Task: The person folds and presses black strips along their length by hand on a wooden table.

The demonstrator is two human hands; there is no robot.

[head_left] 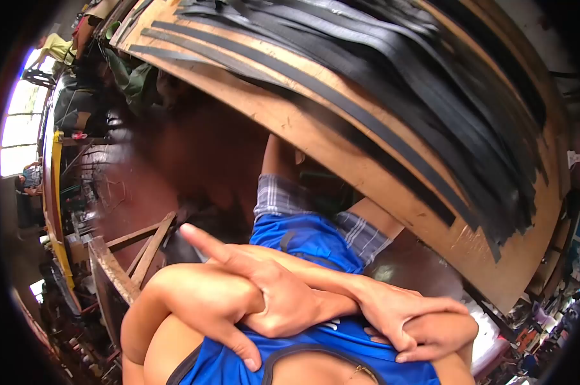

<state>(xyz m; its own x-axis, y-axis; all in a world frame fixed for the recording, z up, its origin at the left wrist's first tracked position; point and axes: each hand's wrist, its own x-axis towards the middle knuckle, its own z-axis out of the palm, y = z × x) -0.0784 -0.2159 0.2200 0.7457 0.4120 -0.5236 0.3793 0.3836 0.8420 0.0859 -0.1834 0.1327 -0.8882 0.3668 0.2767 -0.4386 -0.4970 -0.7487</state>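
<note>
My arms are folded across my chest, over a blue sleeveless top. At the left, my left hand lies against my right arm, its index finger stretched away and its other fingers partly hidden. On the other side, my right hand is bent round my left arm near the elbow. Neither hand touches the long black strips, which lie in an overlapping heap on a wooden board in front of me. Several narrower strips lie apart along the board's near side.
The slanting board edge passes over my legs, which show plaid shorts. To the left stands a wooden frame on a reddish floor. A yellow beam and a bright window are farther left. Cluttered items line the right.
</note>
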